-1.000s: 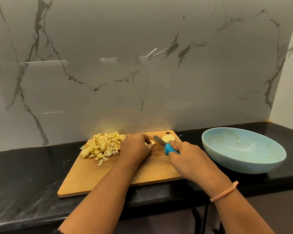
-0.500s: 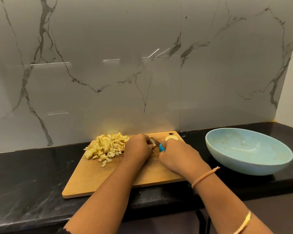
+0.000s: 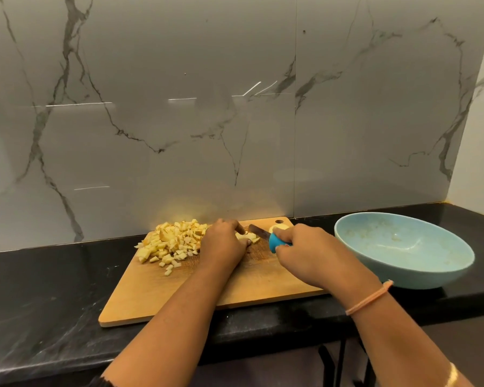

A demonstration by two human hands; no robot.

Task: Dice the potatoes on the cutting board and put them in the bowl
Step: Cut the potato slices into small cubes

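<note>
The right hand (image 3: 313,255), fingers wrapped round the blue-handled knife (image 3: 275,243), has drawn back after a cut, the left hand (image 3: 224,244) pinching the remaining potato pieces (image 3: 249,237) on the cutting board (image 3: 252,286) beside the diced pile (image 3: 173,244) — dicing continues, I judge — the blue bowl (image 3: 403,272) unfilled.

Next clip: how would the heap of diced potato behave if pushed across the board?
The diced potato is a loose heap of cubes, so it would probably spread rather than move as one; strays lie at its near edge. Flat-faced cubes should slide or tumble, not roll far, on the cutting board.
</note>
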